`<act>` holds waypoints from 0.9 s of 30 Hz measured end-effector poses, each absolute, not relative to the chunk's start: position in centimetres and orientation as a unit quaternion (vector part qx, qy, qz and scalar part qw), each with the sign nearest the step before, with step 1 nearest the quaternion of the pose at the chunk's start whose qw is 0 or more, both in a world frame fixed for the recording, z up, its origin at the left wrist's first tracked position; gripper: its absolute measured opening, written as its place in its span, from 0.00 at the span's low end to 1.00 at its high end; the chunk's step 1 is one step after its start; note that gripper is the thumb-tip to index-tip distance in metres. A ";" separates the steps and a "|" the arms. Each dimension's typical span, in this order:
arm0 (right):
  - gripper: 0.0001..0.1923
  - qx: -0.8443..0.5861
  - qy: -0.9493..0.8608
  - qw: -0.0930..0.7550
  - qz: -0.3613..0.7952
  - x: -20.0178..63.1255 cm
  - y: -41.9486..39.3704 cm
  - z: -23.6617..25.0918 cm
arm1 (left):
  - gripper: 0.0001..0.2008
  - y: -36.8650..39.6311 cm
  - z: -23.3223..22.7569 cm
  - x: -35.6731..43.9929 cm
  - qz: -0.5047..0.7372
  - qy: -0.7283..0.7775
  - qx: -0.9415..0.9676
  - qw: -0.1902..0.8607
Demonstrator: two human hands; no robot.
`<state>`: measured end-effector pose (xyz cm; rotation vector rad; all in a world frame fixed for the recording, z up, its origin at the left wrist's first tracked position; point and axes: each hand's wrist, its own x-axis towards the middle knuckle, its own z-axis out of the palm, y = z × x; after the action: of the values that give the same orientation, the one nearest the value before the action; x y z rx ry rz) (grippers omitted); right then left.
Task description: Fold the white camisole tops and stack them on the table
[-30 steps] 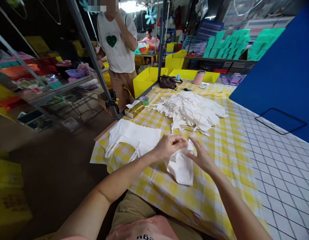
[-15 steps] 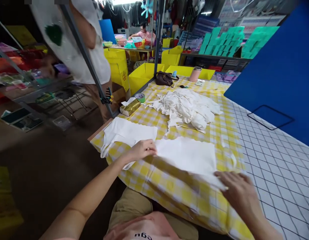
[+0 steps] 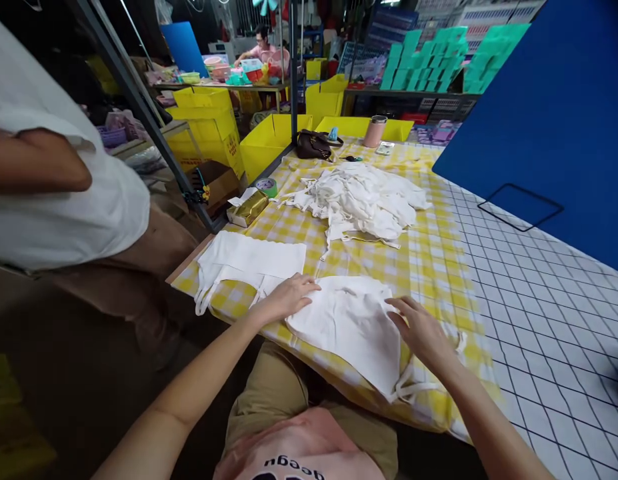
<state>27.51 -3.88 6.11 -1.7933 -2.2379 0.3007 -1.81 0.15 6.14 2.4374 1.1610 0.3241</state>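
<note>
A white camisole top with thin straps lies spread and slightly rumpled in front of me, its straps at the lower right. My left hand rests at its upper left edge, fingers stretched onto the cloth and thumb apart. At the upper right edge is my right hand, fingers curved and parted, fingertips touching the fabric. A second white camisole lies flat to the left, partly under my left forearm and hand. Farther back sits a heap of white garments with loose straps.
A yellow checked cloth covers the table. Behind are a gold tissue pack, green tape roll, dark bag and pink tumbler. A blue panel stands right. Another person stands left, beside a metal post.
My right hand has moved inward and up from the lower right. The camisole between my hands has gone from stretched out to narrower and wrinkled. The person at left appears nearer.
</note>
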 end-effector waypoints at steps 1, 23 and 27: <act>0.15 -0.605 -0.778 0.130 0.106 26.7 -2.9 5.9 | 0.14 0.3 5.8 -1.2 0.096 0.411 0.886 0.194; 0.10 -0.557 -0.779 0.192 0.217 27.9 -3.3 9.4 | 0.14 2.2 7.6 3.7 0.142 0.342 0.788 0.492; 0.12 -0.571 -0.748 0.202 0.272 27.7 -3.4 10.7 | 0.14 2.2 10.1 4.0 0.149 0.295 0.765 0.553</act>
<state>27.65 -3.35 10.70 -1.5947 -2.0892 0.7588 3.99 2.24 10.12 1.8070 0.6972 0.3519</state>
